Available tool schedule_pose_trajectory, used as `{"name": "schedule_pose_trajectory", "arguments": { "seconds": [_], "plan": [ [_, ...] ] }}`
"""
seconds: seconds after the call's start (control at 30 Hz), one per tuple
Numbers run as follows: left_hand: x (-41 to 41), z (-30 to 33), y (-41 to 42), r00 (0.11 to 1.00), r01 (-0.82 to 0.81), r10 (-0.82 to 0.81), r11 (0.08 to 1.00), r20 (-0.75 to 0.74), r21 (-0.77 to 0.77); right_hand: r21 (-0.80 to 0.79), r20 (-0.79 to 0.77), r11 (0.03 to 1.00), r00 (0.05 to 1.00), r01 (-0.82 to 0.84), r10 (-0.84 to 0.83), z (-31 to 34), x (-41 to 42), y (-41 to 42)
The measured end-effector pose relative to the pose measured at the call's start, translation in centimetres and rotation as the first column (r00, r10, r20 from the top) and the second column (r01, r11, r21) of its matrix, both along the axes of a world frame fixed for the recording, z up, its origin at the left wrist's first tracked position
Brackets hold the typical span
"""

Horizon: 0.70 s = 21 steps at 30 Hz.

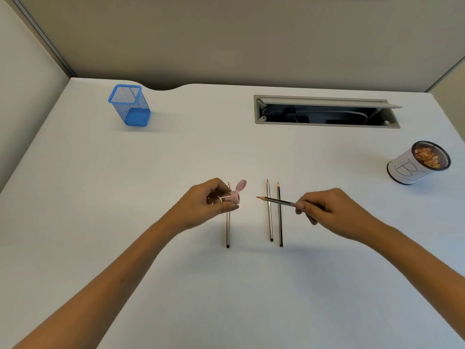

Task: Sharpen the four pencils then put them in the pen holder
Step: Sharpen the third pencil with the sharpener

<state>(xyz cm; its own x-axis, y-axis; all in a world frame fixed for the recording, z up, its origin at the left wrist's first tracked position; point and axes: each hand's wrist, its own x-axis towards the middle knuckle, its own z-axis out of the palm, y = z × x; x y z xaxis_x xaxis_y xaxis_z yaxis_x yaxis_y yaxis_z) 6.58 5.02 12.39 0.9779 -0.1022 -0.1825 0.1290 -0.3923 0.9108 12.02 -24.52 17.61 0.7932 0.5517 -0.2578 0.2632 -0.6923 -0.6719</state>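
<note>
My left hand [208, 201] grips a pink sharpener [232, 196] whose flip lid stands open, its mouth facing right. My right hand [327, 210] pinches a dark pencil [275, 200] near its middle, held level with the tip pointing left, a short gap from the sharpener. Three more pencils lie on the white desk with tips pointing away from me: one [228, 227] partly under my left hand, and two side by side, one [269, 217] and another [279, 222], crossed from above by the held pencil. The blue mesh pen holder [129, 105] stands empty at the far left.
A round mesh cup [417, 162] wrapped in white paper holds pencil shavings at the right edge. An open cable tray slot [327, 112] is cut into the desk at the back right. Partition walls close the desk's back and left.
</note>
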Motion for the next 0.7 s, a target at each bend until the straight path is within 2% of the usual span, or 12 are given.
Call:
{"name": "schedule_pose_trajectory", "arguments": {
  "seconds": [0.13,0.3,0.47,0.57,0.7],
  "plan": [
    [0.2,0.5,-0.2,0.983,0.056,-0.073,0.993,-0.169,-0.102,-0.07,0.268,0.994,0.959,-0.079,0.095,-0.2,-0.2,-0.1],
    [0.5,1.1,-0.9,0.969,0.09,-0.131,0.976,-0.207,-0.197,-0.151,0.491,0.98,0.85,-0.133,0.191,-0.2,-0.6,0.2],
    [0.9,1.6,-1.1,0.944,0.156,-0.244,0.924,-0.224,-0.35,-0.222,0.695,0.958,0.66,-0.18,0.286,0.0,-0.3,0.4],
    [1.1,1.8,-1.0,0.934,0.146,-0.262,0.899,-0.241,-0.412,-0.221,0.788,0.963,0.554,-0.153,0.269,0.1,-0.2,0.3],
    [1.2,2.1,-1.1,0.93,0.136,-0.273,0.879,-0.248,-0.456,-0.225,0.834,0.965,0.486,-0.136,0.263,0.2,-0.3,0.6]
  ]
}}
